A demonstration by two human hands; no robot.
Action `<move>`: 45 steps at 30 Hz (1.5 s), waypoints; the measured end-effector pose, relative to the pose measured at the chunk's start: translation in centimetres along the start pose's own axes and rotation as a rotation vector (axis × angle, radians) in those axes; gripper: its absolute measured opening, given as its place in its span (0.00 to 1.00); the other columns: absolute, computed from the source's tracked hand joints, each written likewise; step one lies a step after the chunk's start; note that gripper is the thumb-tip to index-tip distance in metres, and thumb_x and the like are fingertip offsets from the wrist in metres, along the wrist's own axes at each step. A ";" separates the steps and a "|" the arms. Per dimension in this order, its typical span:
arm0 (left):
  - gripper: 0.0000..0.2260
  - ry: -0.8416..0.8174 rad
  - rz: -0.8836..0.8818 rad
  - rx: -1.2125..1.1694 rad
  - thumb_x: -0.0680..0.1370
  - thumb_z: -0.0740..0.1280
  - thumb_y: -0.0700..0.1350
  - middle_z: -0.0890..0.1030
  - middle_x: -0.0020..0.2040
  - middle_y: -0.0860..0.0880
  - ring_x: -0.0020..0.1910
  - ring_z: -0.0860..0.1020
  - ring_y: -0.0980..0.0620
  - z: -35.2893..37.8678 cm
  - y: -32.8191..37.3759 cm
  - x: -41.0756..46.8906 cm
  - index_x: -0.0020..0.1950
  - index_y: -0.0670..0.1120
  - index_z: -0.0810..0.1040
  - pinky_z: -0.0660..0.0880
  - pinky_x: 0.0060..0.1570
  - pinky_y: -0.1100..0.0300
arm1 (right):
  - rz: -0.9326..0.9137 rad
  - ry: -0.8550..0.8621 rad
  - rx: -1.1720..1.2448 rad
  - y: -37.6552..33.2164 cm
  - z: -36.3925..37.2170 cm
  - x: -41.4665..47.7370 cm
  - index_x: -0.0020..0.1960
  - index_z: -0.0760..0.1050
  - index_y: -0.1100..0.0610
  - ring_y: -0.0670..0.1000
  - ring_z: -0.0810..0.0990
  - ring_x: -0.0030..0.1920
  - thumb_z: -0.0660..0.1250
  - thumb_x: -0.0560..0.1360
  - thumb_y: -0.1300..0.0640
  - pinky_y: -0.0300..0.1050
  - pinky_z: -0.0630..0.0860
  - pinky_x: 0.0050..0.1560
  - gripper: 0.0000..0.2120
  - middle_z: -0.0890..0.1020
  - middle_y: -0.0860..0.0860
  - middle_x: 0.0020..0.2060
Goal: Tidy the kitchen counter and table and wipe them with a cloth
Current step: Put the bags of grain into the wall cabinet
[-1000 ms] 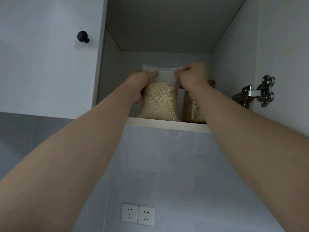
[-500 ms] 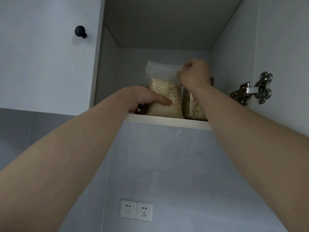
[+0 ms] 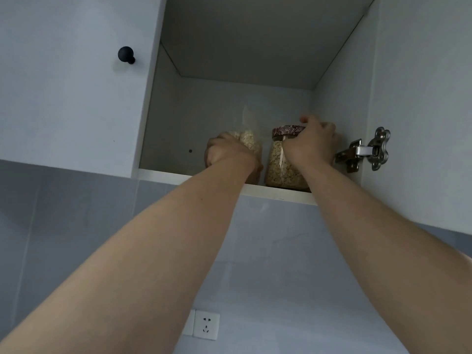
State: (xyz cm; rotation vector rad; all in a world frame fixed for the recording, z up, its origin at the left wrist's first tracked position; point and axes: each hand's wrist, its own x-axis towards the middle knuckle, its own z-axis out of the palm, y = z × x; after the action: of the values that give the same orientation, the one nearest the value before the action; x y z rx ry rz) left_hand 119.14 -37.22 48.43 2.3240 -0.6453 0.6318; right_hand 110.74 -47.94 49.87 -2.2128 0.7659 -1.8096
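Step in hand: stowing dry goods on the lowest shelf (image 3: 163,175) of an open pale wall cabinet, which I take to be the tidying half of the task; no cloth is in view.
Left hand (image 3: 229,152): reaches up into the cabinet, fingers curled round the lower part of a clear plastic bag of pale oat flakes (image 3: 249,139), gripping it low, probably so the soft bag stands up instead of slumping.
Right hand (image 3: 311,141): wrapped over the shoulder and patterned reddish lid (image 3: 287,130) of a clear glass jar of oat flakes (image 3: 283,167), holding it, likely to steady it or nudge it aside.
Where the things are: jar upright near the front edge of the shelf; bag just beside it on the left, with its empty top rising behind the left hand. Whether they touch is hidden by the hands.
Surroundings: metal door hinge (image 3: 365,150) on the right wall, round black knob (image 3: 126,54) on the neighbouring door, white wall socket (image 3: 206,325) below.
Risk: the jar sits close to the edge, so a push forward could tip it off.
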 end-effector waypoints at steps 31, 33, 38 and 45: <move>0.19 0.232 0.327 -0.378 0.75 0.66 0.47 0.81 0.60 0.49 0.58 0.78 0.46 -3.6 -4.3 -6.4 0.66 0.47 0.77 0.76 0.57 0.55 | -0.239 -0.010 0.097 -2.0 -5.7 -7.1 0.73 0.70 0.60 0.57 0.74 0.66 0.56 0.82 0.64 0.41 0.68 0.59 0.20 0.77 0.57 0.66; 0.16 0.321 0.388 -0.402 0.76 0.64 0.46 0.82 0.56 0.50 0.56 0.79 0.48 -4.8 -4.8 -9.1 0.63 0.48 0.79 0.76 0.57 0.54 | -0.233 -0.026 0.137 -2.1 -6.6 -8.3 0.69 0.73 0.58 0.58 0.76 0.63 0.55 0.83 0.62 0.40 0.67 0.52 0.17 0.80 0.57 0.62; 0.12 0.499 0.463 -0.422 0.75 0.61 0.44 0.82 0.50 0.51 0.50 0.79 0.50 -9.4 -5.5 -16.1 0.54 0.48 0.81 0.76 0.52 0.55 | -0.274 -0.088 0.232 -2.7 -10.2 -12.4 0.58 0.76 0.61 0.56 0.76 0.46 0.54 0.82 0.63 0.44 0.60 0.39 0.13 0.81 0.56 0.47; 0.07 0.705 0.518 -0.596 0.78 0.63 0.43 0.81 0.43 0.56 0.44 0.78 0.58 -17.7 -1.4 -27.2 0.50 0.47 0.81 0.75 0.48 0.61 | -0.310 -0.291 0.288 -2.2 -18.0 -18.4 0.70 0.73 0.62 0.58 0.79 0.60 0.56 0.84 0.58 0.43 0.69 0.55 0.17 0.82 0.59 0.59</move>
State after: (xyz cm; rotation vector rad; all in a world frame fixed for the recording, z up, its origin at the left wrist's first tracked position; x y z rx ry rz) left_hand 94.40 -16.64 44.05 1.2573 -0.9263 1.2153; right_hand 91.86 -33.81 39.39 -2.4135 0.1015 -1.5410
